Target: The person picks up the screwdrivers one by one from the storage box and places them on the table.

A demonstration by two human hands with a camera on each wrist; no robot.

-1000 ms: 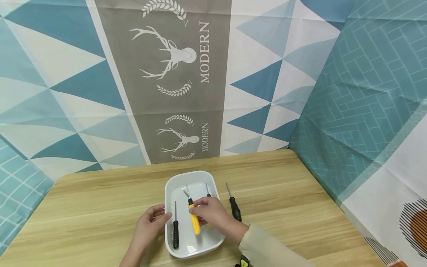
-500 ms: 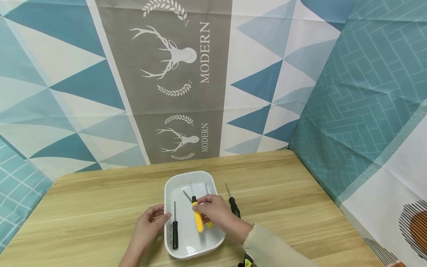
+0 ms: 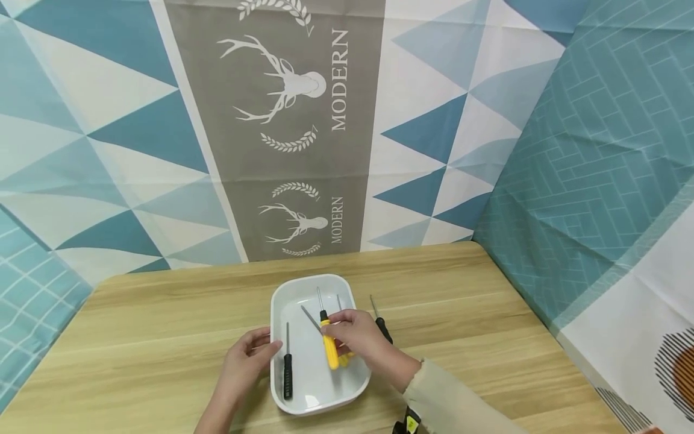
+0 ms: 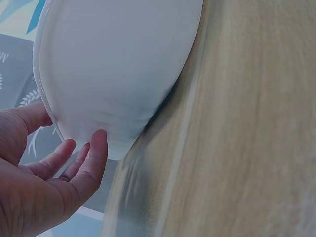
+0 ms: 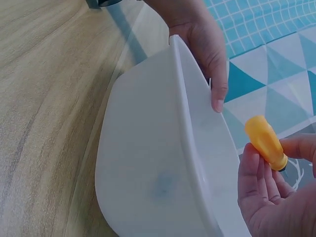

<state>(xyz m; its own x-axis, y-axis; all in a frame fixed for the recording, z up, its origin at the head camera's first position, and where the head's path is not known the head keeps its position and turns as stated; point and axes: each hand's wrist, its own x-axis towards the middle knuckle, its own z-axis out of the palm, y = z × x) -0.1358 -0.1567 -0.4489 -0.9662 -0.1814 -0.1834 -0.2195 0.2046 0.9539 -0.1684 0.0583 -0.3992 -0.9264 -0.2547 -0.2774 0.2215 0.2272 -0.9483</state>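
Note:
In the head view a white tray (image 3: 311, 383) stands on the wooden table. My left hand (image 3: 244, 364) grips its left rim, thumb over the edge and fingers against the outer wall. Above the tray's right half, my right hand (image 3: 358, 334) pinches the yellow handle of a screwdriver (image 3: 329, 351), its shaft pointing away from me. The right wrist view shows that yellow handle (image 5: 266, 140) between thumb and fingers. A black-handled screwdriver (image 3: 288, 375) lies along the tray's left side. A grey metal shaft (image 3: 309, 316) and a second yellow handle (image 3: 344, 360) are partly hidden by my right hand.
Right of the tray, a black-handled screwdriver (image 3: 382, 328) lies on the table (image 3: 461, 313), partly covered by my right arm. A black and yellow object (image 3: 410, 422) shows beside the sleeve near the bottom edge. A patterned cloth (image 3: 293, 150) hangs behind the table.
My right hand has carried the yellow screwdriver slightly right and away from me, showing more of the grey shaft in the tray. My left hand keeps its hold. The head view has shifted a little.

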